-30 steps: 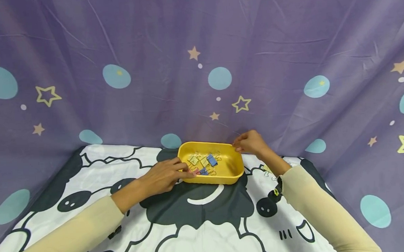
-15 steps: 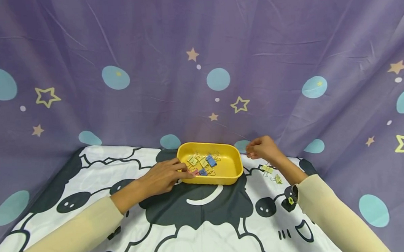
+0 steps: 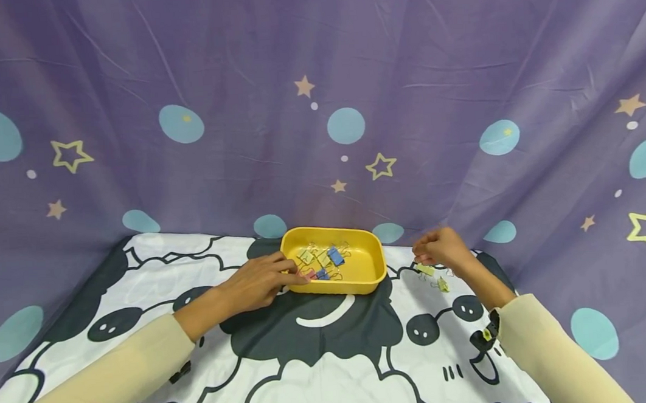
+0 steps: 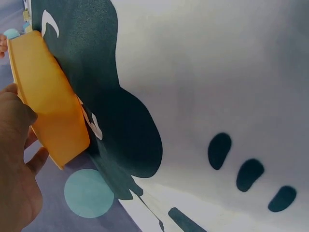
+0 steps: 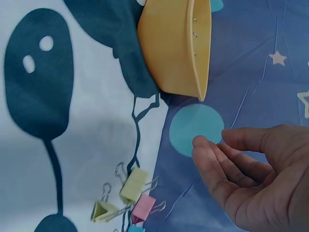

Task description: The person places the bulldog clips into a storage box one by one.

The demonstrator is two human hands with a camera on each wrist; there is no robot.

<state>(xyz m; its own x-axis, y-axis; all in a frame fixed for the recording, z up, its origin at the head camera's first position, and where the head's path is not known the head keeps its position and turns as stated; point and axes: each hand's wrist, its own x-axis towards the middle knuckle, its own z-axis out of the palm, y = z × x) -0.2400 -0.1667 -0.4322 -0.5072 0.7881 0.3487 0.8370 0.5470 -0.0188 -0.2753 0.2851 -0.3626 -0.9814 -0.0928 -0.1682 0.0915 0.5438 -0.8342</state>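
A yellow plastic tray stands at the back of the cloth-covered surface. Several binder clips lie in its left half, among them a blue binder clip and a pale yellow one. At the tray's front left corner my left hand holds the rim, fingers over the edge. My right hand hovers right of the tray, fingers loosely bent, with nothing in them. Below it, in the right wrist view, lie a pale yellow binder clip, a pink binder clip, another yellow one and part of a blue one.
The surface is covered by a black and white cartoon-print cloth. Directly behind the tray rises a purple curtain with stars and blue spots. A yellow-green binder clip lies near the right wrist.
My right hand has moved from the tray's right back corner out to the right, over the loose binder clips, uncovering some of them. My left hand has stayed at the tray.
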